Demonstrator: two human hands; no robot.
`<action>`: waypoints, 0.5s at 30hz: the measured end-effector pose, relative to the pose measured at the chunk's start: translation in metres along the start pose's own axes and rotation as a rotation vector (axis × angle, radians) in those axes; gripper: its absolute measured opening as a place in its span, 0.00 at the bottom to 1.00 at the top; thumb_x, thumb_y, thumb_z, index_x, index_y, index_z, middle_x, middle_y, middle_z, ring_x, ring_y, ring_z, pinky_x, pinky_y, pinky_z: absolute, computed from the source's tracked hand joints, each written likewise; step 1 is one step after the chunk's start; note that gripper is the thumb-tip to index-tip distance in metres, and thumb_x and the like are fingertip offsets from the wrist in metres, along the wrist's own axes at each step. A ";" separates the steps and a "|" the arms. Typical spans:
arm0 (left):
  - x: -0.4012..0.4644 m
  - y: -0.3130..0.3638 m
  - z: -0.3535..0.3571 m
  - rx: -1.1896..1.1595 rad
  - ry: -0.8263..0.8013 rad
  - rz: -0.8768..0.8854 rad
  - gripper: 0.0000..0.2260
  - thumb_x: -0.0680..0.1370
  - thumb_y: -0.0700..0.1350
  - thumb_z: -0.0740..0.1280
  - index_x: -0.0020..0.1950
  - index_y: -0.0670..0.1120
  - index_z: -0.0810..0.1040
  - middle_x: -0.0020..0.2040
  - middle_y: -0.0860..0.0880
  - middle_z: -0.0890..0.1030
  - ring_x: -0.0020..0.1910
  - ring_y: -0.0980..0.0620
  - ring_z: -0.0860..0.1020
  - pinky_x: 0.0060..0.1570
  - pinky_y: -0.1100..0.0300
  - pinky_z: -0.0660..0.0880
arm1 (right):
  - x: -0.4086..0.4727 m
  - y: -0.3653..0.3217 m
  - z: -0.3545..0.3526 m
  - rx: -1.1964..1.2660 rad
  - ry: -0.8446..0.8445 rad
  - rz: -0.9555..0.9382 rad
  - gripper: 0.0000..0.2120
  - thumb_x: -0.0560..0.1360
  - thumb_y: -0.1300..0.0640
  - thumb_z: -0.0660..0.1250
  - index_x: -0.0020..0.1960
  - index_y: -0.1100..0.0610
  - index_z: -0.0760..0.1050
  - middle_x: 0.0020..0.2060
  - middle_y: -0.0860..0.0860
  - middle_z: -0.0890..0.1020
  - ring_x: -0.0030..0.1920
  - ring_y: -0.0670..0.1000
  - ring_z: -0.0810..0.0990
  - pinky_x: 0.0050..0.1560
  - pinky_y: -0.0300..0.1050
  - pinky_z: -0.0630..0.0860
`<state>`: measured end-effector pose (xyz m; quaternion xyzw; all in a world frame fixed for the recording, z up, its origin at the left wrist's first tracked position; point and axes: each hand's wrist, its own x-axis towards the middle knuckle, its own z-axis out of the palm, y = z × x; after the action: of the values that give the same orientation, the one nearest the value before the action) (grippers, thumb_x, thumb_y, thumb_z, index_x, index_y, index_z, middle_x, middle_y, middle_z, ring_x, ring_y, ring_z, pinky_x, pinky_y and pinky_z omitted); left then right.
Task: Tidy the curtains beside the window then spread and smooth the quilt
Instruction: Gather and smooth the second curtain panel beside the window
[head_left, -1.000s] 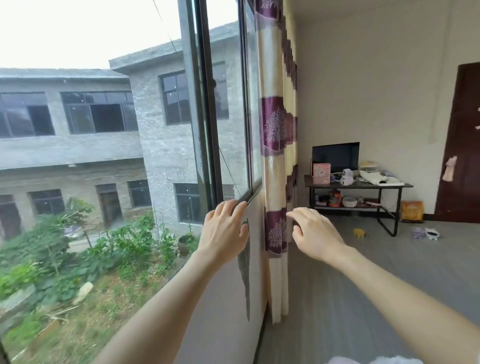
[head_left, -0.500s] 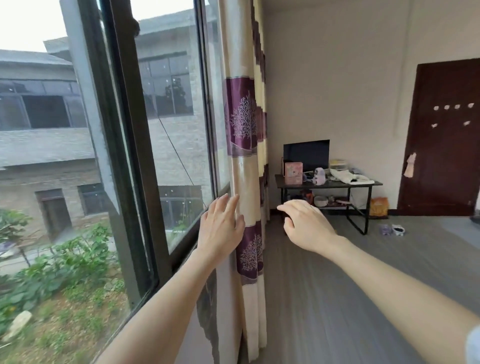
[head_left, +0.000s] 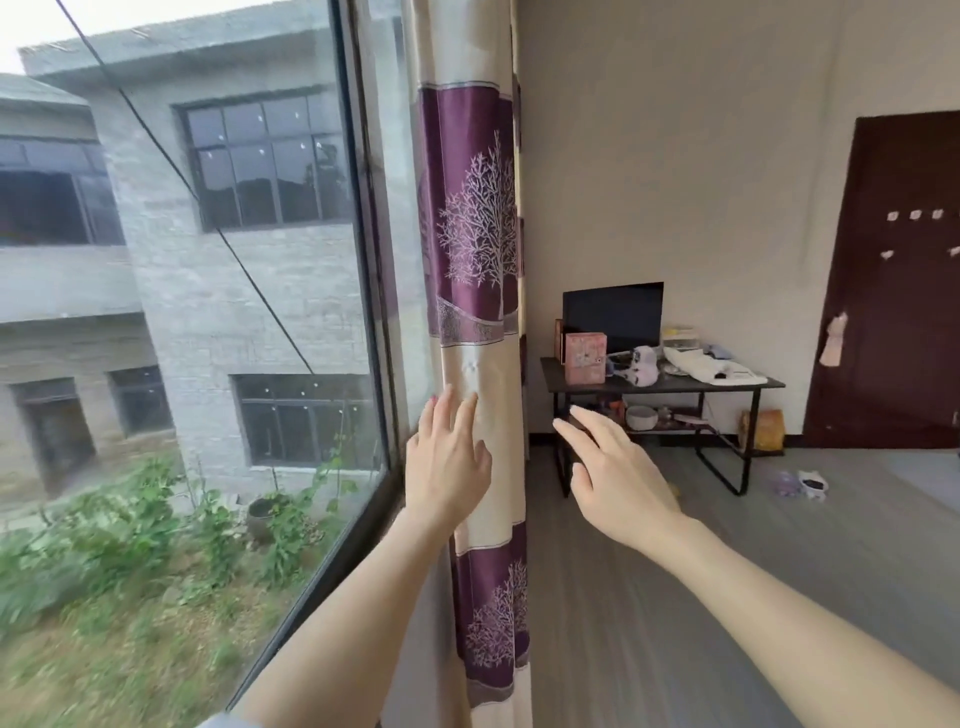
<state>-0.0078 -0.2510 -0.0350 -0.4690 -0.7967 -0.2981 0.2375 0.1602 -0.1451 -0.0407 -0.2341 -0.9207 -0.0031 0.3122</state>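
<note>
Our left hand (head_left: 448, 470) lies flat and open on the gathered curtain (head_left: 480, 364), gripping nothing; our right hand (head_left: 618, 475), at 3 o'clock, hovers spread and empty (quilt unseen). Risk: pressing without pinching lets folds slide loose toward the window frame (head_left: 371, 291).

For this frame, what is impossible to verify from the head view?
- Quilt: not in the head view at all.
- Curtain top and rail: cut off by the upper edge; its hem by the lower edge.
- Left hand palm contact: hidden by the hand's own back.
- Items on the table: too small to identify.
- Garden outside: blurred.
</note>
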 end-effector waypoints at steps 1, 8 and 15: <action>0.014 -0.007 0.011 0.024 0.023 0.015 0.27 0.77 0.46 0.59 0.75 0.48 0.55 0.77 0.45 0.54 0.76 0.45 0.51 0.68 0.47 0.62 | 0.015 0.006 0.010 -0.019 0.015 -0.031 0.25 0.77 0.59 0.54 0.74 0.51 0.56 0.75 0.50 0.57 0.75 0.49 0.52 0.71 0.47 0.58; 0.151 -0.053 0.080 0.122 0.187 0.058 0.31 0.76 0.52 0.60 0.77 0.53 0.50 0.78 0.45 0.47 0.76 0.42 0.44 0.71 0.45 0.55 | 0.184 0.046 0.064 0.004 0.218 -0.211 0.27 0.77 0.57 0.55 0.75 0.48 0.53 0.76 0.52 0.52 0.76 0.53 0.46 0.74 0.54 0.46; 0.263 -0.088 0.145 0.054 0.241 0.040 0.30 0.76 0.53 0.63 0.76 0.55 0.54 0.78 0.45 0.44 0.75 0.38 0.41 0.72 0.41 0.50 | 0.342 0.069 0.125 0.500 0.182 -0.127 0.36 0.76 0.46 0.60 0.70 0.33 0.36 0.74 0.44 0.34 0.73 0.47 0.52 0.59 0.51 0.69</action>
<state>-0.2179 -0.0235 0.0129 -0.4392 -0.7606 -0.3258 0.3499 -0.1196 0.0826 0.0462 -0.0902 -0.8738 0.1838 0.4411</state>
